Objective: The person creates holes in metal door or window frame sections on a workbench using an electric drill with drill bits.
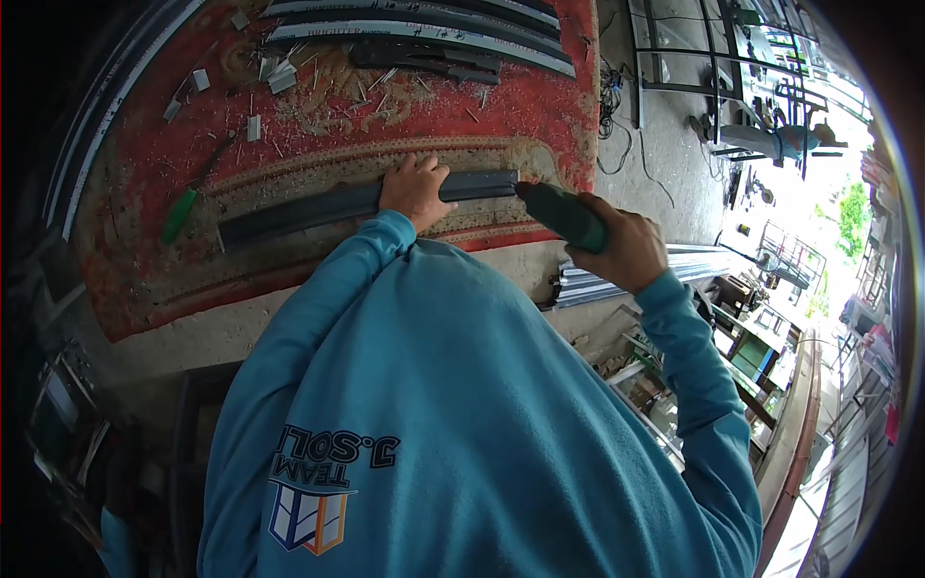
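Observation:
A dark grey metal profile lies across the rug in front of me. My left hand grips it near its middle, fingers curled over the far edge and thumb toward the right. My right hand is wrapped round the body of a green handheld power tool. The tool's dark nose meets the profile's right end, and its tip is too small to make out. A green-handled screwdriver lies on the rug beyond the profile's left part.
Shavings and offcuts litter the red patterned rug. More profiles lie at the far side, others at left. Silvery lengths rest near my right arm. Black frames and a person are at right.

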`<state>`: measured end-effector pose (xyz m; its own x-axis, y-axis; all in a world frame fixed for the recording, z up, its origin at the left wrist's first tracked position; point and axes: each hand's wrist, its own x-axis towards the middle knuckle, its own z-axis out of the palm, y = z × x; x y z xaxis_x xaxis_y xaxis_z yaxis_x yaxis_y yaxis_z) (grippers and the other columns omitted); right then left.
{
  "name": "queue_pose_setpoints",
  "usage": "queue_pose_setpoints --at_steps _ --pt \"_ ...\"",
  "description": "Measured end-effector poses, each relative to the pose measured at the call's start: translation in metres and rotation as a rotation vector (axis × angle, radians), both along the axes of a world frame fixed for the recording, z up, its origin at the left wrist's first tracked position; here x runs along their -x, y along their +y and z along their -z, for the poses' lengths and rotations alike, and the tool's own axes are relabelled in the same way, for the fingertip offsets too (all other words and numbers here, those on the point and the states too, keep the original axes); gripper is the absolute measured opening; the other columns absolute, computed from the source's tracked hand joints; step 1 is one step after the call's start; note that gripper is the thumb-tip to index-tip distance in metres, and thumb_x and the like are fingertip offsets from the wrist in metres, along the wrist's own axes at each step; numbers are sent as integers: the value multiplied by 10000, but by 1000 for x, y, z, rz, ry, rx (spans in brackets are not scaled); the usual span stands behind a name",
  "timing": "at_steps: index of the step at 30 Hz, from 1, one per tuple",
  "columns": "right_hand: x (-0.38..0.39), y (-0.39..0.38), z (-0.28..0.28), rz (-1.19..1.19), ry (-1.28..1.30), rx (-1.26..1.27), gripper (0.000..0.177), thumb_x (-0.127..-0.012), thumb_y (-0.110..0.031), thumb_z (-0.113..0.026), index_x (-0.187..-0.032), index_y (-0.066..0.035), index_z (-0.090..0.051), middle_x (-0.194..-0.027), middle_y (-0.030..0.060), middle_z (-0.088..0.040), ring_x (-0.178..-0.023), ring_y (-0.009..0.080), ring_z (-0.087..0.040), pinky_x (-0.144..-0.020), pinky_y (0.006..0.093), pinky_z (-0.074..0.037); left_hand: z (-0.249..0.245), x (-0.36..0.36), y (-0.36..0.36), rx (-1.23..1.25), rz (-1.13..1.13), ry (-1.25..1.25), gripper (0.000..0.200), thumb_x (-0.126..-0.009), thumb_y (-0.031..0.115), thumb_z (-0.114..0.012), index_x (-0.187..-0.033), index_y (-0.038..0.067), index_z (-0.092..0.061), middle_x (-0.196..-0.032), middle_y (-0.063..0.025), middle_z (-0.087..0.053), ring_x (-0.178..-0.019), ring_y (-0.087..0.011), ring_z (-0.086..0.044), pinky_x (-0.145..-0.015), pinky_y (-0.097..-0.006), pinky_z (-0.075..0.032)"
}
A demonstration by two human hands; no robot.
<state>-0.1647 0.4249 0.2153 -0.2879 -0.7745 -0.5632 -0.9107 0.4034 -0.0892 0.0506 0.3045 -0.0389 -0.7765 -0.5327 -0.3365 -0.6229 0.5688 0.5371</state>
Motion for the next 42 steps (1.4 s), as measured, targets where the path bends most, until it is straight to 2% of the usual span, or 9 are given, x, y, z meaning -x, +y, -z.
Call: queue_pose_setpoints --at_steps 5,8,12,15,20,29,34,39,42 --pt "20 -9 6 -37 -22 29 626 -746 -414 -825 -1301 -173 -667 -900 185 -762 -846 361 -761 -801 472 -603 -5 -2 3 9 -7 -18 638 -802 494 -841 -1312 148 -677 -1334 -22 -608 -1285 -289 -537 -1066 -497 -510" --pt "54 -27 21 520 -453 90 528 -797 -348 -853 -1177 -14 -703 -835 100 -744 -663 206 -718 -589 327 -584 3 -3 3 64 -8 28 647 -798 494 -844 -1318 147 -675 -1322 -21 -610 -1285 -292 -536 -1056 -500 -517" --pt "79 -25 12 708 -483 -51 535 -840 -354 -830 -1177 33 -678 -819 88 -709 -584 130 -647 -512 287 -536 7 -1 4 21 -13 22 663 -791 501 -848 -1325 150 -674 -1315 -19 -606 -1282 -287 -537 -1053 -502 -522" --pt "59 8 19 678 -513 91 505 -852 -337 -826 -1213 -7 -702 -860 70 -738 -623 131 -666 -518 293 -549 -1 -1 1 -19 -10 -23 668 -806 507 -838 -1344 151 -666 -1377 -27 -586 -1315 -295 -516 -1079 -509 -504" --pt "14 17 3 372 -266 214 689 -751 -443 -833 -1253 1 -675 -926 257 -735 -920 407 -746 -824 437 -562 -10 4 -2 -60 20 -81 668 -822 516 -824 -1359 154 -659 -1422 -35 -573 -1345 -298 -496 -1108 -513 -489" --pt "27 70 -23 582 -282 381 570 -795 -346 -840 -1249 -38 -689 -973 172 -766 -928 282 -766 -837 399 -562 0 -1 2 1 21 -109 823 -774 557 -851 -1443 154 -593 -1422 -62 -565 -1355 -305 -479 -1183 -521 -392" --pt "24 108 -14 778 -350 455 544 -808 -308 -835 -1241 -12 -688 -975 156 -767 -904 223 -739 -840 370 -555 -7 -65 -19 173 28 151 1006 -697 567 -907 -1521 161 -497 -1438 -133 -535 -1383 -348 -443 -1200 -552 -320" --pt "20 127 -2 937 -413 424 543 -816 -285 -829 -1246 14 -683 -968 137 -766 -882 178 -704 -826 348 -552 -2 -175 -39 218 -158 -236 890 -742 508 -896 -1491 185 -541 -1465 -95 -549 -1468 -346 -379 -1269 -592 -245" --pt "16 137 5 937 -418 453 538 -822 -264 -828 -1254 21 -680 -958 118 -757 -849 164 -695 -801 330 -554 -3 -189 -57 87 -127 -194 804 -746 509 -888 -1435 203 -607 -1458 -47 -590 -1472 -310 -397 -1288 -632 -197"
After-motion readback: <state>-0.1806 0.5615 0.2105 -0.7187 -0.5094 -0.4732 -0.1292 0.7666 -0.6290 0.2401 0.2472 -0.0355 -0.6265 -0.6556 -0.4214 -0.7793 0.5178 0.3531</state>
